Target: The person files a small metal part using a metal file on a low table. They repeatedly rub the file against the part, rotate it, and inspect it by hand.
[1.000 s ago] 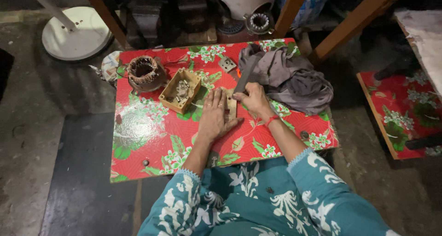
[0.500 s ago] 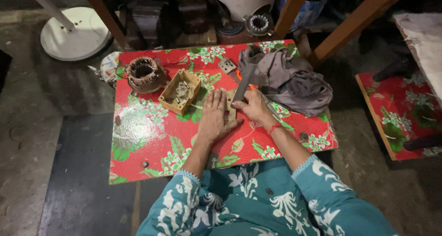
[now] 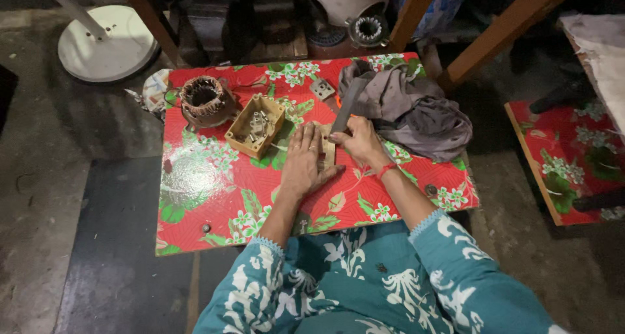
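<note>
My left hand (image 3: 303, 161) lies flat on the red flowered table (image 3: 215, 204), pressing down a small tan block (image 3: 328, 153). My right hand (image 3: 357, 139) grips a flat grey metal blade (image 3: 344, 110) that slants up and away from the block's right edge. Both arms wear teal sleeves with a white pattern, and a red band circles my right wrist.
A tan open box (image 3: 255, 125) of small metal parts sits left of my hands, with a round copper-wound motor stator (image 3: 204, 101) beyond it. A grey cloth (image 3: 416, 109) is heaped at the table's right. A white round base (image 3: 107, 42) stands on the floor far left; wooden legs (image 3: 504, 38) rise behind.
Both hands stay on the block and blade, with only a slight shift of the right hand. The view has moved a little.
</note>
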